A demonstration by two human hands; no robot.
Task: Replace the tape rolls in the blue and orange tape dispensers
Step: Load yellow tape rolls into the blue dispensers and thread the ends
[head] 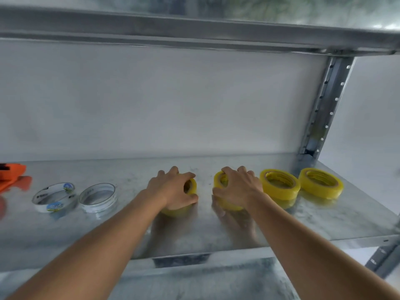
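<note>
Now both hands each clasp one yellow tape roll: left, right.

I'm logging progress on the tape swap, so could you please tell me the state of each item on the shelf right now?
Left hand: closed around a yellow tape roll lying on the metal shelf.
Right hand: gripping a second yellow roll, tilted up.
Two more yellow rolls: lying flat, untouched.
Two clear, nearly spent rolls: lying flat.
Orange dispenser: mostly out of frame.
</note>
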